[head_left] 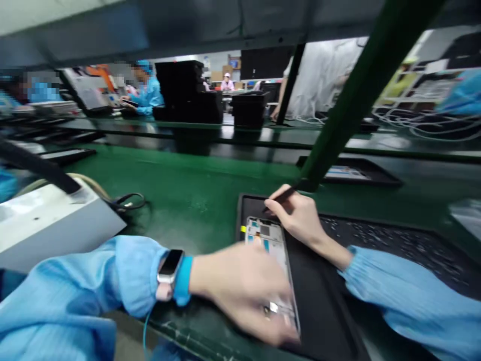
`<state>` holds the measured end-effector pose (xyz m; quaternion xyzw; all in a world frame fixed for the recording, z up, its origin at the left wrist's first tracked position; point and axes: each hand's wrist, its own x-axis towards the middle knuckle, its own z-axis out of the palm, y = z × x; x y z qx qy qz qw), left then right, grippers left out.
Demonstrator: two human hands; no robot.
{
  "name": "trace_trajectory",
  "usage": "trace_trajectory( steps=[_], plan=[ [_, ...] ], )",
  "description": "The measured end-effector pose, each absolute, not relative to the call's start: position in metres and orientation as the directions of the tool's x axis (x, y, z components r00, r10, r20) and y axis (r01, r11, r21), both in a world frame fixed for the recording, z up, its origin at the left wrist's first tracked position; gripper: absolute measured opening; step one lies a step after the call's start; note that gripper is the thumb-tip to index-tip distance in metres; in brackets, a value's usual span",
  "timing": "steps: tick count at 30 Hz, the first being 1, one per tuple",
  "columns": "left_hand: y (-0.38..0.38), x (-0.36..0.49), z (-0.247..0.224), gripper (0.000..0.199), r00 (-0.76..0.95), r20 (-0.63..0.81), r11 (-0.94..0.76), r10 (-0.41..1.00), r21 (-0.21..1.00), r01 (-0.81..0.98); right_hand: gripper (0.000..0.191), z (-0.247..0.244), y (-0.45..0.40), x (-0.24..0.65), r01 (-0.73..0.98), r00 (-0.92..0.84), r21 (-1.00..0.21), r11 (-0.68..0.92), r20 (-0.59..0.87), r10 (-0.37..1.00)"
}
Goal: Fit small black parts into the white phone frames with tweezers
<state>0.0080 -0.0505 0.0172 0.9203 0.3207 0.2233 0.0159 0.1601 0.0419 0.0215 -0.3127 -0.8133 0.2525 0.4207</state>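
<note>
A phone-like device with exposed inner parts point(276, 240) lies in a black tray point(319, 306). My left hand point(248, 286), blurred by motion, is over the device's lower part; its fingertips are smeared, and what they hold, if anything, cannot be made out. A watch and a blue wrist strap are on that wrist. My right hand point(298, 215) pinches a dark, thin, pen-like tool point(283, 194) above the tray's upper part, its tip near the device's top end.
Many small pieces lie in a black tray point(391, 245) at right. Another tray with a device point(349, 170) is behind the green post point(345, 105). A white box point(56, 215) with cables stands left. Black stacks point(184, 95) and people in work clothes are beyond the green bench point(169, 175).
</note>
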Motion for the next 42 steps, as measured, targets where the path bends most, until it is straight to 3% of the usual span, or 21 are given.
trace_trajectory(
  steps=[3, 5, 11, 15, 19, 25, 32, 42],
  plan=[
    [-0.077, 0.028, 0.014, 0.020, 0.919, 0.242, -0.950, 0.311, 0.107, 0.293, 0.022, 0.015, 0.046, 0.164, 0.270, -0.426, -0.667, 0.695, 0.564, 0.707],
    [-0.084, 0.034, 0.010, 0.022, 0.948, 0.181, -0.964, 0.263, 0.095, 0.249, 0.022, 0.009, 0.049, 0.166, 0.279, -0.408, -0.622, 0.731, 0.612, 0.677],
    [-0.061, 0.025, 0.008, 0.015, 0.859, 0.126, -0.860, 0.495, -0.067, 0.506, 0.015, -0.002, 0.055, 0.174, 0.319, -0.314, -0.471, 0.822, 0.766, 0.561],
    [-0.026, 0.009, 0.007, 0.016, 0.744, 0.171, -0.723, 0.646, -0.174, 0.668, 0.011, -0.007, 0.058, 0.177, 0.342, -0.284, -0.425, 0.838, 0.804, 0.523],
    [0.022, -0.010, 0.002, 0.019, 0.603, 0.233, -0.571, 0.763, -0.197, 0.797, 0.012, -0.009, 0.056, 0.176, 0.330, -0.302, -0.409, 0.851, 0.808, 0.506],
    [0.107, -0.046, -0.015, 0.019, 0.426, 0.329, -0.401, 0.843, -0.144, 0.905, 0.013, -0.006, 0.052, 0.174, 0.325, -0.340, -0.369, 0.871, 0.814, 0.471],
    [0.160, -0.071, -0.032, 0.023, 0.169, 0.415, -0.198, 0.894, 0.026, 0.980, 0.013, -0.007, 0.053, 0.175, 0.317, -0.368, -0.364, 0.876, 0.804, 0.468],
    [0.161, -0.063, -0.034, 0.035, 0.123, 0.406, -0.261, 0.906, 0.307, 0.915, 0.009, -0.008, 0.052, 0.176, 0.314, -0.386, -0.369, 0.875, 0.793, 0.472]
  ],
)
